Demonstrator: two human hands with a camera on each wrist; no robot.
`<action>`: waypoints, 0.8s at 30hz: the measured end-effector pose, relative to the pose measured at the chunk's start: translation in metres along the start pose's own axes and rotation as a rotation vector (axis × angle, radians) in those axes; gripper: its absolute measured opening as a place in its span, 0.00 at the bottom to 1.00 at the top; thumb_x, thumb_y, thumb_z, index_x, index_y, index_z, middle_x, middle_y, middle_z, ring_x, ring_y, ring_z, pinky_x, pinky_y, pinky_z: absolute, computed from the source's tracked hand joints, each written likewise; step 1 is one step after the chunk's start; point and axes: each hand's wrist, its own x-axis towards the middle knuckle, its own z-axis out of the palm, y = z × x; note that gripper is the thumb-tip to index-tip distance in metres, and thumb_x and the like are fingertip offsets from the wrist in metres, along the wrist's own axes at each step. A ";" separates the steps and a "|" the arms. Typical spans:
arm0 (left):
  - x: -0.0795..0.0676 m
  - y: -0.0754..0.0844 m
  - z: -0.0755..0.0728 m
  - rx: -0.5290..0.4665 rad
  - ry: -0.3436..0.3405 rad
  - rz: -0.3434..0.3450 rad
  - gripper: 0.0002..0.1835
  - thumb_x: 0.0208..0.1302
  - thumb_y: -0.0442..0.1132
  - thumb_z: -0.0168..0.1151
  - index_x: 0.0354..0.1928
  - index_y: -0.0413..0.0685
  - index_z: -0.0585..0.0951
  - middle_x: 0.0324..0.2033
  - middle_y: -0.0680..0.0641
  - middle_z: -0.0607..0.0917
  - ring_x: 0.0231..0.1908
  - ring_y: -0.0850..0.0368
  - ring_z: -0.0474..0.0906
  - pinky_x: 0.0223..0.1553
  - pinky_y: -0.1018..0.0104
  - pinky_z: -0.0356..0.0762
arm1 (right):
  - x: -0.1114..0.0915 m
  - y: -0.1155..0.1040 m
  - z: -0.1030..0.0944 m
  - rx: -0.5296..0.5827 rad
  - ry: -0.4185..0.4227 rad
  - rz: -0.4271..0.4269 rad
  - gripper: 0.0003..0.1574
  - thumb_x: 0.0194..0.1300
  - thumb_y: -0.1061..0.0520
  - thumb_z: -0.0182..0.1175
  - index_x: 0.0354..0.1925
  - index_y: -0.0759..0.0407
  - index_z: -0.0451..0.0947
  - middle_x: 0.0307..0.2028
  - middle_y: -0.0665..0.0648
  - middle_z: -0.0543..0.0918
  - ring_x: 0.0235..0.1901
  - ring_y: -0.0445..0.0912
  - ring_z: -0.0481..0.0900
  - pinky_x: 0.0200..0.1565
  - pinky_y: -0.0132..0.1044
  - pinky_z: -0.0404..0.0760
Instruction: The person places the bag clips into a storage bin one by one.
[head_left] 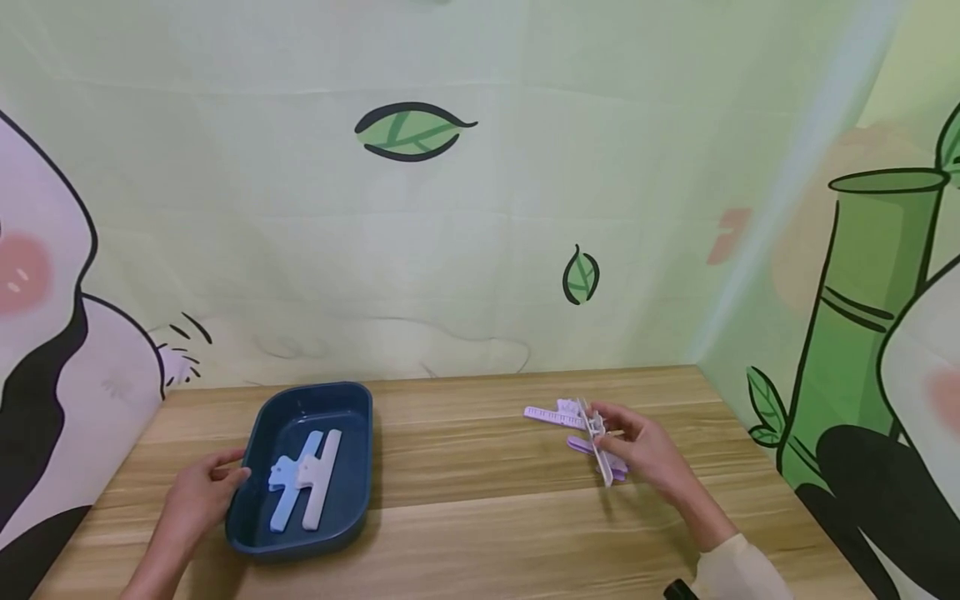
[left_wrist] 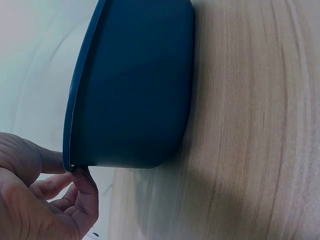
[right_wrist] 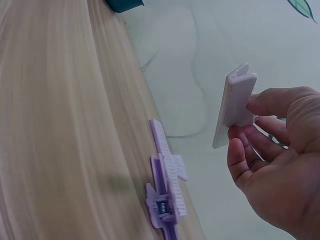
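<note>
The left hand [head_left: 197,500] pinches the tray [head_left: 368,450] by its rim, apparently to steady it; two clips [head_left: 324,483] lie inside. The right hand [head_left: 647,454], well apart, grips a white clip [right_wrist: 238,102] mid-length, seemingly for control, above purple clips [right_wrist: 172,172].

A pale green wall [head_left: 480,225], printed with leaves [head_left: 411,133] and, at right, bamboo [head_left: 873,258], rises at the far edge of a wood-grain table [head_left: 465,542].
</note>
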 end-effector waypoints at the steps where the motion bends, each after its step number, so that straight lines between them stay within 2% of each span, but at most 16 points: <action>1: 0.000 0.000 0.000 0.003 0.001 0.002 0.24 0.78 0.37 0.57 0.66 0.25 0.71 0.55 0.20 0.78 0.48 0.31 0.80 0.39 0.53 0.81 | 0.000 -0.001 -0.001 -0.001 0.004 -0.003 0.34 0.66 0.64 0.69 0.68 0.70 0.73 0.51 0.66 0.82 0.42 0.48 0.78 0.38 0.31 0.77; 5: 0.000 0.000 0.000 0.012 0.005 0.011 0.24 0.77 0.37 0.57 0.66 0.25 0.71 0.55 0.19 0.77 0.51 0.28 0.79 0.43 0.48 0.81 | -0.001 -0.003 -0.004 0.004 0.007 -0.012 0.34 0.68 0.63 0.68 0.68 0.71 0.72 0.53 0.67 0.82 0.43 0.47 0.78 0.40 0.31 0.78; 12: 0.000 0.000 0.000 -0.002 0.009 0.020 0.24 0.77 0.36 0.56 0.66 0.25 0.71 0.54 0.20 0.78 0.49 0.30 0.80 0.40 0.52 0.82 | 0.000 -0.005 -0.006 0.022 0.013 -0.014 0.34 0.68 0.64 0.68 0.69 0.71 0.72 0.53 0.68 0.82 0.42 0.46 0.79 0.40 0.31 0.79; 18: 0.000 0.000 0.000 -0.005 0.016 0.038 0.24 0.77 0.35 0.57 0.65 0.24 0.72 0.53 0.20 0.79 0.49 0.29 0.81 0.40 0.52 0.82 | 0.001 -0.007 -0.003 0.007 0.022 -0.022 0.33 0.67 0.64 0.68 0.68 0.70 0.73 0.54 0.67 0.82 0.46 0.49 0.79 0.43 0.31 0.79; 24: -0.002 0.001 0.000 0.000 0.018 0.041 0.23 0.76 0.35 0.57 0.65 0.24 0.72 0.52 0.21 0.80 0.48 0.30 0.81 0.35 0.61 0.79 | 0.004 -0.010 0.003 -0.004 0.018 -0.057 0.32 0.66 0.65 0.69 0.67 0.70 0.74 0.55 0.66 0.83 0.49 0.49 0.77 0.46 0.32 0.78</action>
